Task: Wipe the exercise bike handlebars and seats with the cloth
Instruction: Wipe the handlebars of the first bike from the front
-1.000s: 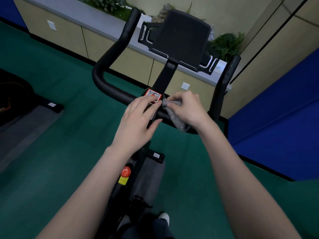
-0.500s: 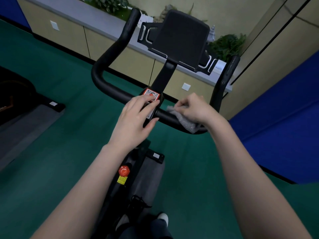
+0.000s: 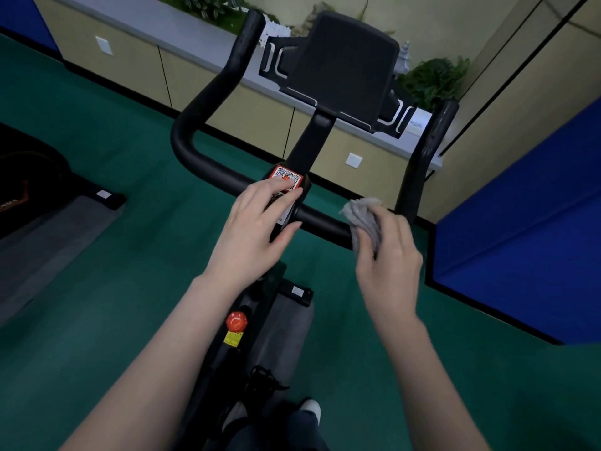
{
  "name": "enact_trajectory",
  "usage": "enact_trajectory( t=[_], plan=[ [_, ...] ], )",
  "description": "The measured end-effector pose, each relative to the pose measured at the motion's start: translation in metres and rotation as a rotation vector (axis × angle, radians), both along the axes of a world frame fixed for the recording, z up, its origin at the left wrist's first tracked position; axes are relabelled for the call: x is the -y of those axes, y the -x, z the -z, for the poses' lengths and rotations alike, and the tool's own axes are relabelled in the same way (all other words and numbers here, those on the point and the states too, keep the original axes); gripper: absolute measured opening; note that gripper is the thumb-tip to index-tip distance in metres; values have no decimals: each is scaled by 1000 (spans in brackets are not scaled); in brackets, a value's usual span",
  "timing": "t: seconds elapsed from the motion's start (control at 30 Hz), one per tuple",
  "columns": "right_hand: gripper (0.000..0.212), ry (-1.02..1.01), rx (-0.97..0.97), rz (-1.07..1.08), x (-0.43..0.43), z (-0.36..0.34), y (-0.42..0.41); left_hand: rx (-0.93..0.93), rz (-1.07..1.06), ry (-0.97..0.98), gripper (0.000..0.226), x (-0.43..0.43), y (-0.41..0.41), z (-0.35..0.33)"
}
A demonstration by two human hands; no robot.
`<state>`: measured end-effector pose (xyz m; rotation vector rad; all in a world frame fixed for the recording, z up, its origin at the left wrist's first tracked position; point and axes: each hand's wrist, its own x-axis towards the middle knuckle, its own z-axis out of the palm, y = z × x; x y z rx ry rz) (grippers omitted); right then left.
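The black handlebar [image 3: 201,161] of an exercise bike curves up on both sides of a black tablet holder [image 3: 341,66]. My left hand [image 3: 257,229] rests flat on the bar's centre, fingers over a red QR sticker [image 3: 287,177]. My right hand [image 3: 387,258] grips a crumpled grey cloth [image 3: 362,216] against the right stretch of the bar, close to the right upright grip [image 3: 426,157]. The seat is out of sight.
A red knob [image 3: 236,321] sits on the bike frame below my arms. Another machine [image 3: 29,177] on a grey mat stands at the left. Beige cabinets [image 3: 123,56] with plants line the back, and a blue wall panel [image 3: 520,216] is on the right. Green floor surrounds the bike.
My right hand has slid the cloth to the right along the bar, from beside the sticker towards the right upright. My left hand has stayed on the centre.
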<state>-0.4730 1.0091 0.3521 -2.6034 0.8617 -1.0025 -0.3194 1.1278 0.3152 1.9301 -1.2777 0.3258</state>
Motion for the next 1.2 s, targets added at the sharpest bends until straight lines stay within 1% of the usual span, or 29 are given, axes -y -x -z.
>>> enact_trajectory(
  t=[0.07,0.1,0.23,0.3,0.37,0.43,0.5,0.6,0.63,0.7,0.8,0.87,1.0,1.07,1.13,1.2],
  plan=[
    [33,-17,129,100,-15,16,8,-3,12,-30,44,-2,-1,-2],
    [34,-68,196,142,-21,22,10,-4,20,-43,45,-2,-1,-3],
    [31,-432,489,304,-44,40,-1,-24,51,-94,44,-6,0,-9],
    [30,-584,655,338,-54,41,-13,-56,69,-113,44,-8,-1,-12],
    [30,-702,759,325,-64,41,-20,-86,93,-122,44,-10,-3,-15],
    [32,-839,781,259,-75,46,-19,-104,115,-131,44,-11,-5,-16],
    [31,-1006,752,205,-83,54,-14,-114,125,-139,43,-12,-6,-16],
    [26,-1193,635,230,-85,60,-14,-123,130,-148,46,-12,-6,-16],
    [24,-1258,632,243,-82,59,-18,-127,132,-149,47,-13,-6,-16],
    [20,-1361,681,246,-75,53,-30,-135,142,-149,47,-13,-7,-17],
    [21,-1482,848,186,-66,42,-54,-134,154,-152,44,-14,-10,-17],
    [25,-1541,887,166,-65,39,-64,-132,161,-154,45,-14,-11,-18],
    [26,-1620,887,157,-64,36,-56,-120,164,-143,45,-14,-10,-19],
    [22,-1610,939,182,-55,34,-45,-119,157,-136,45,-13,-8,-18],
    [26,-1581,989,200,-47,34,-37,-114,144,-129,44,-12,-7,-17],
    [31,-1563,980,183,-48,34,-37,-106,124,-124,43,-12,-5,-16]
  ],
)
